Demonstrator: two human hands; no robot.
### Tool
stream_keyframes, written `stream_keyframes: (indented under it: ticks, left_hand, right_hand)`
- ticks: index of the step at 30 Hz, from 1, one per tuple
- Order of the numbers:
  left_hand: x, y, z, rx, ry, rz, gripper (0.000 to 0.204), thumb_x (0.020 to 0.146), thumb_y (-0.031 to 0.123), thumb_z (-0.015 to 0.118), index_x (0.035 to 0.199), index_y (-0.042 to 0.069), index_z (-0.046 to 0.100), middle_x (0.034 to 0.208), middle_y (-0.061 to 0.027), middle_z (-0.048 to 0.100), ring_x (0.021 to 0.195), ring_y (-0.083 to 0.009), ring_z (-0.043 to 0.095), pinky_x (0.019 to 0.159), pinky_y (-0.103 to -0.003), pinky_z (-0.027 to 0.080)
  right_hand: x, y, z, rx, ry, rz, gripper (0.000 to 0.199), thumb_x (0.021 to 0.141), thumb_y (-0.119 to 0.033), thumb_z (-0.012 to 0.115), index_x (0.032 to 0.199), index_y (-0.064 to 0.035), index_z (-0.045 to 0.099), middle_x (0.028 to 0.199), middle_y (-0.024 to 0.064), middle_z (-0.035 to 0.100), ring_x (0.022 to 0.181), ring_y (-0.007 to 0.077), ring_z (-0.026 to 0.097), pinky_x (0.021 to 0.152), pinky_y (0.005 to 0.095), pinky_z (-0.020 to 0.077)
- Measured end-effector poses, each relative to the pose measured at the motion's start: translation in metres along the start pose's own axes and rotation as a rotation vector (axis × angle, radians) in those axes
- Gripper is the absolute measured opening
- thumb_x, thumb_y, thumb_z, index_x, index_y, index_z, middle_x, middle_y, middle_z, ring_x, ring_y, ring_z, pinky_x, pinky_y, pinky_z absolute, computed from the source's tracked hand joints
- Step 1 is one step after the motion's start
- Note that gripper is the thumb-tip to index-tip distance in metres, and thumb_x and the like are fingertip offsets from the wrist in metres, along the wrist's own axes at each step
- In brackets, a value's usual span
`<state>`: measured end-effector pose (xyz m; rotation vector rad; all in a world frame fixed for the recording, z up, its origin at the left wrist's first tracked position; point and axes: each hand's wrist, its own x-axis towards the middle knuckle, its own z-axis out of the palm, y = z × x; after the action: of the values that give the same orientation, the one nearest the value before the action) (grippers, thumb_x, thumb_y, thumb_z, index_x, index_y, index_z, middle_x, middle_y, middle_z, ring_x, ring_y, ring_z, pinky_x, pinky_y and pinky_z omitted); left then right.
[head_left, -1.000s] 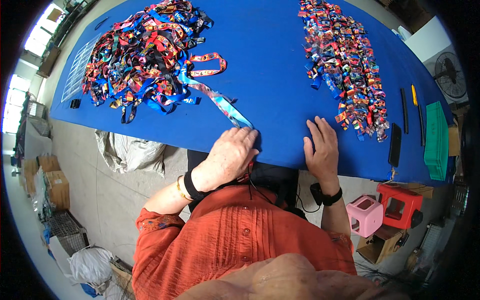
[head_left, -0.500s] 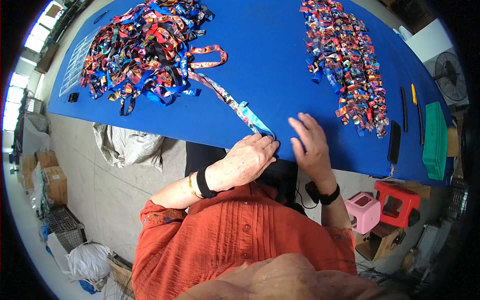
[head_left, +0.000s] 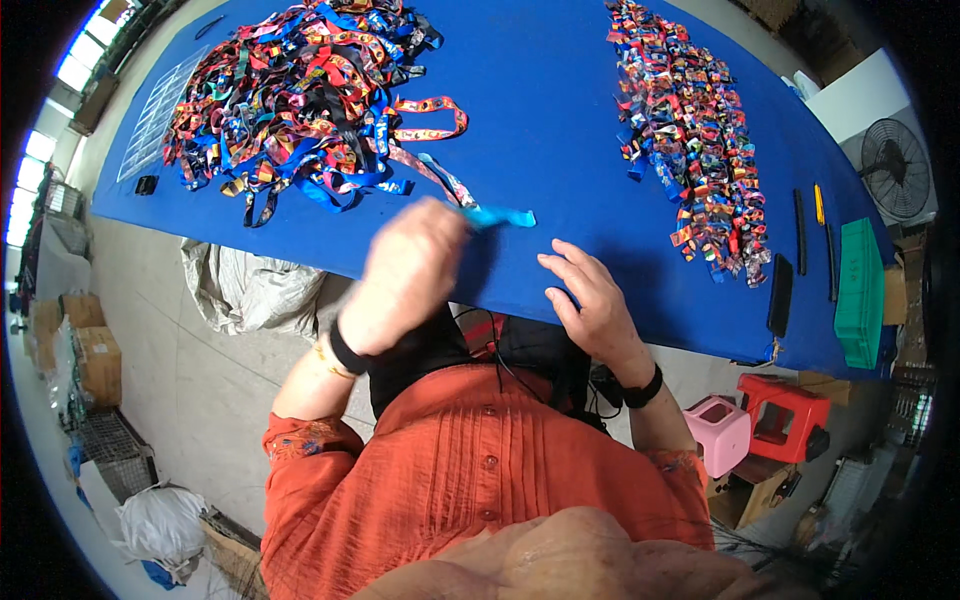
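My left hand (head_left: 415, 255), smeared by motion, is raised over the near edge of the blue table with its fingers seemingly curled. Right beside its fingertips lies a turquoise ribbon strap (head_left: 505, 217), joined to a patterned band that runs back to a large tangled heap of printed lanyards (head_left: 300, 100). Whether the fingers grip the strap cannot be made out. My right hand (head_left: 595, 305) hovers by the table edge, fingers apart and nothing in them. Further right lie rows of bundled printed lanyards (head_left: 690, 140).
On the right side of the blue table (head_left: 540, 120) are a green tray (head_left: 860, 290), a black brush-like bar (head_left: 780, 295), a yellow cutter (head_left: 819, 204) and dark rods. Pink (head_left: 718, 435) and red stools (head_left: 795, 418) stand below. A clear grid sheet (head_left: 160, 115) lies far left.
My left hand has lifted off the strap's end and swung left and away from me. The strap's turquoise end has shifted farther from the table edge. My right hand has dropped slightly left and nearer.
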<state>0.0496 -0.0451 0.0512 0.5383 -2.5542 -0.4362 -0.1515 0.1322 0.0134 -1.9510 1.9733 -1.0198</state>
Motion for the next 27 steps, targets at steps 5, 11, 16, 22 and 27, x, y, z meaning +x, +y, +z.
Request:
stream_keyframes:
  ticks: [5,11,16,22,27]
  left_hand:
    - [0.017,-0.078,-0.043,0.545,0.215,-0.351,0.020,0.091,0.015,0.061,0.105,0.001,0.062,0.114,-0.0261,0.059,0.077,-0.0368,0.068,0.063,-0.044,0.057]
    - [0.048,-0.078,-0.006,0.329,0.007,-0.295,0.031,0.089,0.027,0.066,0.110,0.004,0.065,0.131,-0.0218,0.057,0.093,-0.0385,0.068,0.077,-0.047,0.057]
    - [0.084,-0.069,0.037,0.221,-0.268,-0.263,0.041,0.089,0.033,0.065,0.117,0.003,0.064,0.130,-0.0227,0.058,0.109,-0.0398,0.062,0.092,-0.048,0.051]
    - [0.094,-0.092,0.065,0.142,-0.283,-0.212,0.032,0.089,0.026,0.063,0.104,-0.002,0.065,0.112,-0.0230,0.064,0.103,-0.0410,0.062,0.087,-0.047,0.052]
    - [0.056,-0.009,0.065,-0.205,-0.361,0.070,0.025,0.088,0.021,0.064,0.099,-0.001,0.067,0.095,-0.0232,0.066,0.089,-0.0411,0.065,0.077,-0.047,0.054]
  right_hand:
    - [-0.003,0.010,0.005,0.015,0.037,-0.006,0.036,0.085,-0.005,0.064,0.120,-0.0028,0.062,0.125,0.0170,0.060,0.113,0.0338,0.059,0.098,0.0425,0.0464]
    - [-0.004,0.013,0.010,-0.032,0.069,-0.039,0.032,0.084,-0.005,0.065,0.116,-0.0036,0.064,0.123,0.0152,0.061,0.114,0.0321,0.059,0.098,0.0424,0.0461]
    - [-0.009,0.015,0.013,-0.016,0.102,-0.026,0.027,0.084,-0.006,0.065,0.110,-0.0039,0.067,0.121,0.0150,0.062,0.113,0.0325,0.059,0.098,0.0430,0.0460]
    - [-0.011,0.017,0.014,-0.008,0.113,-0.021,0.027,0.085,-0.008,0.065,0.112,-0.0048,0.066,0.123,0.0135,0.063,0.114,0.0328,0.059,0.097,0.0436,0.0459]
    - [-0.007,0.003,0.006,0.239,0.265,0.143,0.044,0.085,0.001,0.058,0.128,-0.0065,0.060,0.136,0.0204,0.052,0.123,0.0361,0.053,0.104,0.0447,0.0433]
